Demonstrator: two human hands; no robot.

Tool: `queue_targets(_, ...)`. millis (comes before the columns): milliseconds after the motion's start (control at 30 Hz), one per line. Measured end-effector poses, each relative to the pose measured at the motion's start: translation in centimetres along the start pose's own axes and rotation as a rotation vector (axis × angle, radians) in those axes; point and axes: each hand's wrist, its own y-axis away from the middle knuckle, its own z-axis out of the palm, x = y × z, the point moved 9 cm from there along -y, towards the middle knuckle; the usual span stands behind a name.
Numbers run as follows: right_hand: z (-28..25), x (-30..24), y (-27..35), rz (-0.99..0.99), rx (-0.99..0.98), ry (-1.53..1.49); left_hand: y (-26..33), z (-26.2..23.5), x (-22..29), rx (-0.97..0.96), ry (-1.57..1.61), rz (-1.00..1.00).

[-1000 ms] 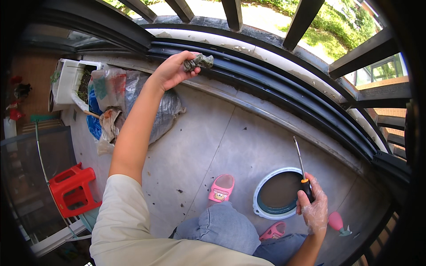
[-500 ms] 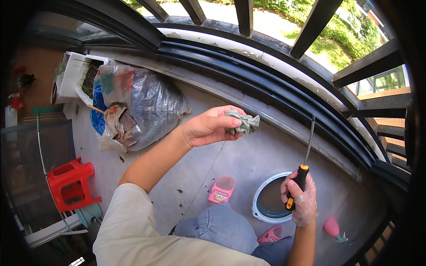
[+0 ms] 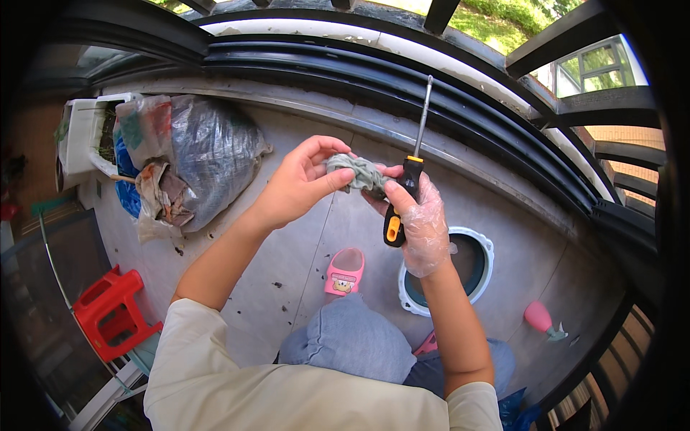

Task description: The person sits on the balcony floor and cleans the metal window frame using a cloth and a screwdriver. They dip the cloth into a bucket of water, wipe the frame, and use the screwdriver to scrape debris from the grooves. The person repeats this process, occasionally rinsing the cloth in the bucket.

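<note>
A bunched grey-green cloth point(image 3: 353, 174) is held up in front of me, above the floor. My left hand point(image 3: 298, 183) grips its left end between thumb and fingers. My right hand point(image 3: 425, 231), in a clear plastic glove, is wrapped round the black and yellow handle of a screwdriver point(image 3: 412, 176). The screwdriver's metal shaft points up, its tip appearing over the dark window track point(image 3: 503, 122). The right thumb and fingertips also meet the cloth's right end. Part of the cloth is hidden behind the fingers.
A light-blue-rimmed basin point(image 3: 489, 251) of dark water stands below my right forearm. Pink slippers point(image 3: 346, 267) are on my feet, and a pink spray bottle point(image 3: 537, 314) lies at right. A stuffed plastic bag point(image 3: 219, 154), white planter point(image 3: 79, 136) and red stool point(image 3: 115, 309) are at left.
My right hand has moved up and left with the screwdriver and now touches the cloth. My left hand still holds the cloth. The view has shifted slightly.
</note>
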Motion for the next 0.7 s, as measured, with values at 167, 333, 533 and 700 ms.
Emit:
queue_targets(167,0.4,1.0,0.3,-0.028,0.095,0.035,0.7,0.1,1.3,0.197,-0.35,0.343)
queue_targets(333,0.5,1.8,0.6,0.063,0.141,0.143,1.6,1.6,1.4,0.205,-0.677,0.403)
queue_targets(533,1.5,2.4,0.5,0.163,0.038,-0.107,0.7,-0.2,-0.5,0.108,-0.419,0.187)
queue_targets(700,1.1,0.2,1.6,0.176,0.083,-0.109,-1.0,-6.1,-1.3,0.138,0.509,-0.049)
